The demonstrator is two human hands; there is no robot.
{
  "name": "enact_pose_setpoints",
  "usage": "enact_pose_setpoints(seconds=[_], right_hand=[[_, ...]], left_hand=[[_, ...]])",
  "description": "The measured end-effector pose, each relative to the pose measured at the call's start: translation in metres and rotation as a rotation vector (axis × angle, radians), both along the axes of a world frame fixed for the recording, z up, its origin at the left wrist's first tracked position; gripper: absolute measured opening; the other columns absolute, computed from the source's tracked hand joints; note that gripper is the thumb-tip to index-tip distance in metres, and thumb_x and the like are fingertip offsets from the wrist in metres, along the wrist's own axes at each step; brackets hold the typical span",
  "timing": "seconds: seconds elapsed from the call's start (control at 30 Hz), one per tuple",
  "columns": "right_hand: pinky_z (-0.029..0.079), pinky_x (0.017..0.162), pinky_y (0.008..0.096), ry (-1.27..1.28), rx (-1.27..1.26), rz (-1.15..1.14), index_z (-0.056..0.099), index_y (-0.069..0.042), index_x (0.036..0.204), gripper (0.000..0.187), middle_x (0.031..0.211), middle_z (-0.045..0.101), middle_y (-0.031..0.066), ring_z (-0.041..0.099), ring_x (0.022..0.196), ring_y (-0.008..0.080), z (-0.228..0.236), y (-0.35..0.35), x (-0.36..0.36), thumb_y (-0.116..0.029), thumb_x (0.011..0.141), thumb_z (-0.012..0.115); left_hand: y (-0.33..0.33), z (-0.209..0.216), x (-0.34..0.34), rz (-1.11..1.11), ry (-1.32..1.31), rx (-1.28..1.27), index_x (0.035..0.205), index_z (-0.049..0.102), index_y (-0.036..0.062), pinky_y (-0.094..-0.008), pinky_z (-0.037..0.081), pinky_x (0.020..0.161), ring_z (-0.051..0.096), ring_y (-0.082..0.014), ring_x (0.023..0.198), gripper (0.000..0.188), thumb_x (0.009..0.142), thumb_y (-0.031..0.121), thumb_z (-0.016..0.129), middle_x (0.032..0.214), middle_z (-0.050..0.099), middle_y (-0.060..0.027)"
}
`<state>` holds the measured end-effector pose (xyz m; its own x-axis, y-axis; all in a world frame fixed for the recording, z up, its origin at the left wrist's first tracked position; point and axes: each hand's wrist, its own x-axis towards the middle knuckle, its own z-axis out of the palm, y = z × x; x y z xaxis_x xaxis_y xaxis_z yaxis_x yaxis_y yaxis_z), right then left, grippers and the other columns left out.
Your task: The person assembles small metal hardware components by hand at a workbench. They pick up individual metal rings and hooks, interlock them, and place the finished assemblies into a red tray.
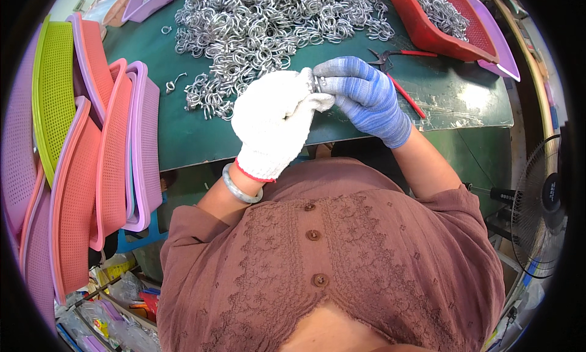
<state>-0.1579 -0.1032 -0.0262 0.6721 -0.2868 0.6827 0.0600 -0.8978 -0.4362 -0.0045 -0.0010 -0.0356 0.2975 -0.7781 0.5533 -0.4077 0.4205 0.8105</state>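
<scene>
My left hand (pixel 270 121), in a white knit glove with a red cuff edge, pinches a small silvery metal piece (pixel 317 83) over the table's near edge. On its other side the fingertips of my right hand (pixel 370 99), in a blue striped glove, close on the same piece. Its shape is mostly hidden by the fingers. Just beyond my hands lies a large heap of silvery metal rings (pixel 262 35). Pliers with red handles (pixel 407 96) rest spread on the table to the right of my right hand.
The green table (pixel 195 141) carries a red basket (pixel 427 35) of metal pieces at the far right, on a purple tray. Two loose rings lie left of the heap. Stacked pink, purple and green baskets (pixel 143 144) stand at the left, a fan (pixel 540 199) at the right.
</scene>
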Motion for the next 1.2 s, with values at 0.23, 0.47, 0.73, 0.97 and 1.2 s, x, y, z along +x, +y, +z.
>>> enact_pose_setpoints(seconds=[0.23, 0.47, 0.73, 0.97, 1.2], right_hand=[[0.051, 0.086, 0.0406, 0.000, -0.340, -0.025, 0.065, -0.002, 0.108, 0.039, 0.116, 0.062, 0.0132, 0.061, 0.102, 0.0320, 0.007, 0.007, -0.002, -0.003, 0.069, 0.063], [0.051, 0.087, 0.0442, 0.048, -0.475, -0.025, 0.065, -0.001, 0.105, 0.036, 0.121, 0.060, 0.0126, 0.059, 0.107, 0.0345, 0.009, 0.010, -0.007, -0.008, 0.070, 0.065], [0.053, 0.085, 0.0398, -0.079, -0.445, -0.197, 0.066, -0.005, 0.105, 0.034, 0.110, 0.064, 0.0122, 0.063, 0.097, 0.0319, 0.019, -0.006, -0.010, 0.001, 0.071, 0.065], [0.047, 0.088, 0.0373, -0.021, -0.534, -1.080, 0.063, -0.001, 0.111, 0.029, 0.111, 0.060, 0.0190, 0.060, 0.098, 0.0318, 0.072, -0.100, -0.082, -0.005, 0.082, 0.062], [0.049, 0.086, 0.0409, 0.239, -0.271, -0.579, 0.065, -0.009, 0.106, 0.031, 0.103, 0.065, 0.0134, 0.062, 0.094, 0.0324, 0.035, -0.052, -0.040, -0.024, 0.079, 0.069]], left_hand=[[-0.001, 0.014, 0.020, 0.111, -0.588, -0.305, 0.108, 0.068, 0.0049, -0.0343, 0.052, 0.063, 0.064, -0.0280, 0.071, 0.037, 0.071, 0.010, 0.075, 0.083, 0.067, -0.0106], [-0.002, 0.001, 0.027, 0.113, -0.611, -0.284, 0.111, 0.068, 0.0054, -0.0359, 0.052, 0.068, 0.065, -0.0287, 0.076, 0.043, 0.068, 0.006, 0.075, 0.090, 0.067, -0.0115], [-0.008, 0.009, 0.021, 0.178, -0.571, -0.305, 0.100, 0.068, 0.0069, -0.0328, 0.049, 0.060, 0.061, -0.0263, 0.065, 0.031, 0.070, 0.012, 0.076, 0.075, 0.063, -0.0080], [0.000, 0.029, 0.027, 0.190, -0.717, -0.034, 0.094, 0.065, 0.0032, -0.0343, 0.047, 0.061, 0.058, -0.0267, 0.068, 0.033, 0.069, 0.022, 0.077, 0.077, 0.058, -0.0091], [-0.001, 0.021, 0.029, 0.056, -0.967, -0.003, 0.098, 0.062, 0.0018, -0.0377, 0.042, 0.067, 0.052, -0.0276, 0.075, 0.045, 0.063, 0.026, 0.075, 0.075, 0.053, -0.0079]])
